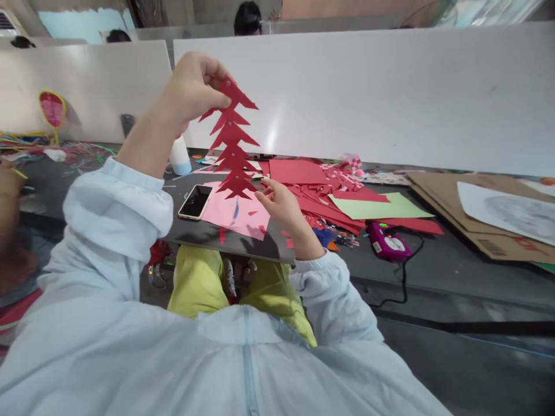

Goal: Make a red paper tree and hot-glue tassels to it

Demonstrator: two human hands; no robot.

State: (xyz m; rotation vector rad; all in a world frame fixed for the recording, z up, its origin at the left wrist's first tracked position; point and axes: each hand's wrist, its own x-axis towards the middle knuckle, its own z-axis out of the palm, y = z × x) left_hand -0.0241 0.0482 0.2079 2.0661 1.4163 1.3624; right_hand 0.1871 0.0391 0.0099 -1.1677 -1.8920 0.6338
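Observation:
My left hand point(195, 86) is raised and pinches the top of a red paper cutout point(234, 136). The cutout hangs upright in jagged tiers like a fir tree, with small round metallic dots down its middle. Beside its lower right tips is my right hand point(281, 205), thumb and forefinger apart and nothing seen between them. I cannot tell whether those fingertips touch the paper. Below lies a pink sheet point(236, 222) bearing red scraps and a blue mark. A phone point(196, 201) rests at its left, on the dark table.
Red paper sheets point(299, 172) and a pale green sheet point(381, 205) lie to the right, near a purple device point(389, 241) with a black cord. Cardboard point(437, 199) is farther right. A white bottle point(180, 156) stands behind my left forearm. White panels point(368, 98) edge the table.

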